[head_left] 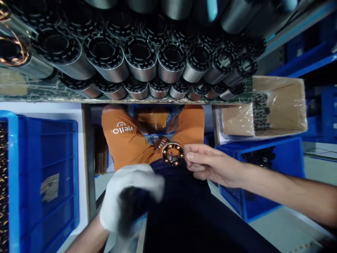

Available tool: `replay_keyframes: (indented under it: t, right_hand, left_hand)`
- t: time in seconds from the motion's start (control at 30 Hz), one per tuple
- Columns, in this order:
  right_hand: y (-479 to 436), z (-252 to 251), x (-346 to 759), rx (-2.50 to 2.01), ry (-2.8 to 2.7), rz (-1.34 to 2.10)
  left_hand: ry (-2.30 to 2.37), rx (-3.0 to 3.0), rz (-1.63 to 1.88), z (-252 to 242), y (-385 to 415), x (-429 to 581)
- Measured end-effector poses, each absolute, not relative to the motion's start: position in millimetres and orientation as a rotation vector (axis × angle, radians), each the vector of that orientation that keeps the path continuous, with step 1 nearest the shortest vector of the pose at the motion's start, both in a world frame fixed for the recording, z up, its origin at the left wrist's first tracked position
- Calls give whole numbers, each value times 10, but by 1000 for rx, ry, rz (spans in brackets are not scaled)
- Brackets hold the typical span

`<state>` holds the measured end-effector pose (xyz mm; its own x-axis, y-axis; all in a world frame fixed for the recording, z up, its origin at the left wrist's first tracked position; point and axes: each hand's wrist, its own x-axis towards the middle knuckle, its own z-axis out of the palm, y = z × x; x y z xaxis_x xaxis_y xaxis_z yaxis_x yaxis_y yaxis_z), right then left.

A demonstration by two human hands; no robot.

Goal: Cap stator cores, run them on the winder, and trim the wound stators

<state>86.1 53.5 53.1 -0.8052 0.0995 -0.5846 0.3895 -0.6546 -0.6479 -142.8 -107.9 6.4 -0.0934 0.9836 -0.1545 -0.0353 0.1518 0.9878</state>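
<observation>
A blue crate (39, 168) stands on the far left. It has a worn sticker (50, 188), and I cannot read the words on it.

Next comes the left hand (131, 196) in a white glove. It is low down, blurred and curled. There is a dark patch in its palm, and I cannot tell if it holds something or is just dirty.

Above, a shelf (105, 99) carries rows of shiny metal tubes (140, 59) lying on their sides, open ends facing out.

In the middle a person in an orange shirt (126, 144) is seen upside down below the shelf's front edge. The shirt says "Hello" (122, 129) in white letters.

The ring (173, 153), with copper wire wound round it, is up in the air in front of that shirt. The right hand (210, 165) is bare and pinches the ring's side with its fingers (190, 157).

The step looks like holding the ring up to look at it or show it. The gloved hand is apart from it. Only fingertips hold the ring, so I think any move from here calls for a firm, steady pinch, or the other hand under it.

On the right, by the shelf's end, a cardboard box (284, 105) holds a clear bag of dark parts. A second crate (286, 158) sits below it.
</observation>
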Motion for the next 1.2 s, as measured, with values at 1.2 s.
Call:
replay_keyframes:
  t: [1.2]
  right_hand:
    - [893,715,770,507,1720,-2080]
  left_hand:
    - [1672,1764,1103,289,-936,-1322]
